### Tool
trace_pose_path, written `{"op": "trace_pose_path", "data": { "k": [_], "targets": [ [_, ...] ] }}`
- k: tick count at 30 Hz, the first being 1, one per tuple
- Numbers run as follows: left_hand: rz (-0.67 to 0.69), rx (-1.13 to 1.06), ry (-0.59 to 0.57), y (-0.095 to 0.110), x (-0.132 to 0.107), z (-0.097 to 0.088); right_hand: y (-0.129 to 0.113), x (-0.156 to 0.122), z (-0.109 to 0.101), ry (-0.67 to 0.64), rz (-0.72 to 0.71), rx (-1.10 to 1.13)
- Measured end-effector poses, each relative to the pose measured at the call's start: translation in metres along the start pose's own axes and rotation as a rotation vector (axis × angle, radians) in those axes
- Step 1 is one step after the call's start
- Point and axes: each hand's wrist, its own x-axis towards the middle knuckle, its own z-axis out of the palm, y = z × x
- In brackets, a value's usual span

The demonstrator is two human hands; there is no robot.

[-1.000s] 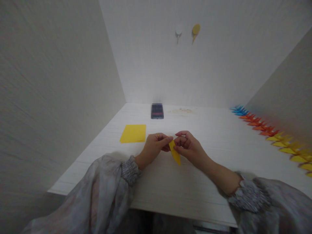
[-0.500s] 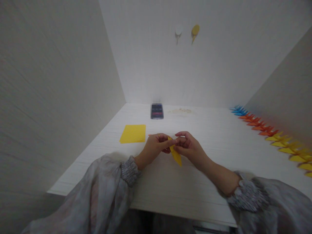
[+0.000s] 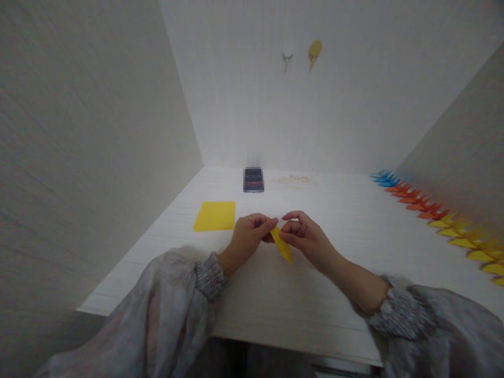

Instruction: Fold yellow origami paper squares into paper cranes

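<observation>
A narrow folded yellow origami paper [image 3: 282,249] is held between my two hands above the white table [image 3: 268,310]. My left hand [image 3: 252,234] pinches its upper end, thumb on top. The thumb and fingers of my right hand [image 3: 305,232] close on its right edge, with the index finger raised a little. The paper's pointed lower end slants down to the right, while part of its upper end is hidden by my left fingers. Left of my left hand lies a stack of square yellow paper [image 3: 214,216].
Along the right wall runs a row of folded paper figures: blue [image 3: 386,178], orange-red [image 3: 419,201] and yellow [image 3: 468,235]. A dark blurred-out object [image 3: 253,180] lies at the back of the table. One white hook [image 3: 287,50] and one yellow hook [image 3: 315,50] are on the back wall.
My left thumb has shifted slightly up and left along the folded paper, and the right fingers now sit lower on its edge. The paper's lower tip has risen a little.
</observation>
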Motion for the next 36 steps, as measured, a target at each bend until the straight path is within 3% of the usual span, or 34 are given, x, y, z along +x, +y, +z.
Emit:
{"op": "trace_pose_path", "data": {
  "k": [15, 19, 25, 31, 36],
  "targets": [
    [0.031, -0.051, -0.005, 0.002, 0.001, 0.001, -0.001, -0.004, 0.003, 0.089, -0.021, -0.071],
    [0.043, -0.019, -0.005, 0.000, 0.001, 0.000, 0.000, -0.003, 0.004, 0.043, 0.015, -0.028],
    [0.037, -0.058, -0.051, 0.000, 0.000, 0.001, -0.008, -0.005, 0.009, 0.049, 0.002, 0.020],
    [0.039, -0.229, -0.215, -0.003, 0.000, 0.001, -0.010, -0.004, 0.007, 0.140, -0.031, 0.013],
    [-0.005, -0.238, -0.189, -0.005, 0.001, -0.001, -0.009, -0.004, 0.006, 0.128, -0.031, 0.019]
  ]
}}
